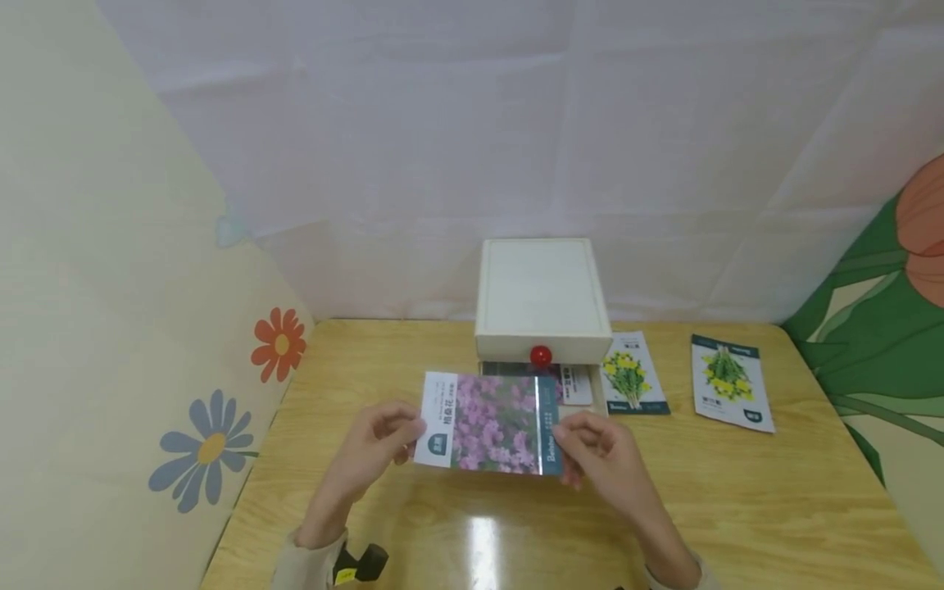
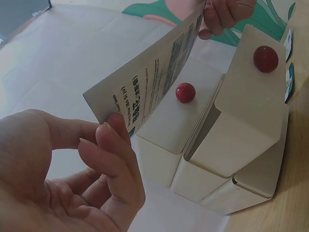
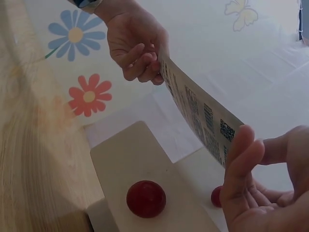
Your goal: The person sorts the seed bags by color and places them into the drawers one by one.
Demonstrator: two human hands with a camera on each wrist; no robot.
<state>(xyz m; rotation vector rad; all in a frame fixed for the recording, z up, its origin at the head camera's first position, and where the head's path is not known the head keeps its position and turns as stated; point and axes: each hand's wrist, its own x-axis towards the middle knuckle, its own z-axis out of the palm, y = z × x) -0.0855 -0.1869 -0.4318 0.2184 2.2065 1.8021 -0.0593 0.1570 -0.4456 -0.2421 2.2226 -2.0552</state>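
Observation:
A flower seed packet [image 1: 490, 422] with pink-purple blossoms is held level between both hands above the table. My left hand [image 1: 376, 447] pinches its white end between thumb and fingers. The dark green end is pinched by my right hand [image 1: 605, 455]. Printed text and a code cover the back of the packet [image 3: 203, 111] in the right wrist view. Just behind it stands a small white drawer cabinet [image 1: 542, 283] with red knobs. Its lower drawer [image 2: 251, 101] is pulled out, and another purple-flowered packet [image 1: 578, 387] lies inside, partly hidden by the held one.
Two packets with yellow flowers lie to the right of the cabinet: one packet [image 1: 630, 377] close beside it, another packet [image 1: 730, 381] farther right. The wooden table [image 1: 737, 508] meets a white cloth backdrop [image 1: 413, 164] behind and flower-printed panels at both sides.

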